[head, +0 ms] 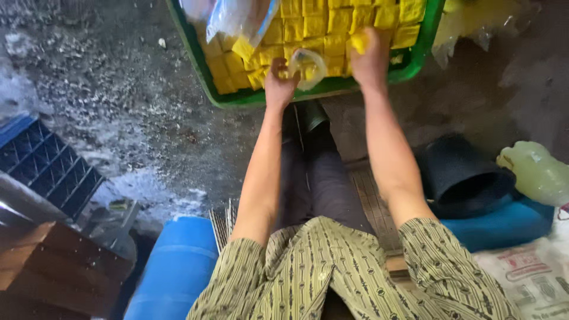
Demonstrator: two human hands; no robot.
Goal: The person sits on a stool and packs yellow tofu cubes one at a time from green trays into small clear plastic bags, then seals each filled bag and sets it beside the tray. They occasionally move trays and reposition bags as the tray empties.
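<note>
A green plastic crate point(201, 71) sits on the wet floor in front of me, packed with several yellow square blocks point(332, 21). My left hand point(278, 83) grips a small clear plastic bag point(308, 66) with yellow pieces inside, at the crate's near rim. My right hand point(368, 56) reaches over the crate and holds a yellow block point(359, 41) just above the bag's mouth. A stack of clear plastic bags point(234, 15) lies on the blocks at the crate's far left.
The concrete floor point(118, 101) is wet. A blue barrel point(175, 269) stands at my lower left, a dark grid crate point(47, 166) further left. On my right are a black tub point(462, 172), a pale yellowish jug point(536, 172) and a printed sack point(533, 278).
</note>
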